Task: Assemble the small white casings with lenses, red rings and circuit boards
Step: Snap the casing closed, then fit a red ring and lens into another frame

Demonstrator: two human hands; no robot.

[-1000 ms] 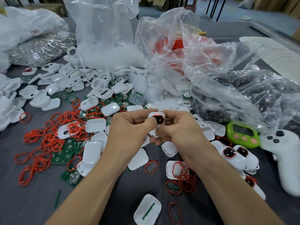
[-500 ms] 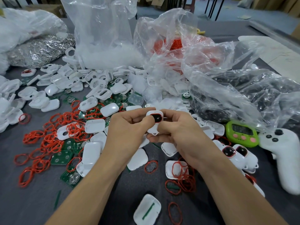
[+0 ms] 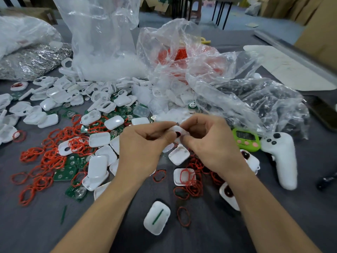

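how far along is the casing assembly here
Early, by the look of it. Done: only a few finished casings with dark lenses lie near the right hand. In hand: it and the left hand both pinch one white casing with a lens showing. Left: many empty casings, loose red rings and green circuit boards spread across the table.

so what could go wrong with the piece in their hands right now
1. The small white plastic casing is pinched only between fingertips of the left hand and right hand. A slip could drop it among the lookalike loose white shells below.
2. Fingers cover most of it, so poor seating of its parts may go unnoticed.
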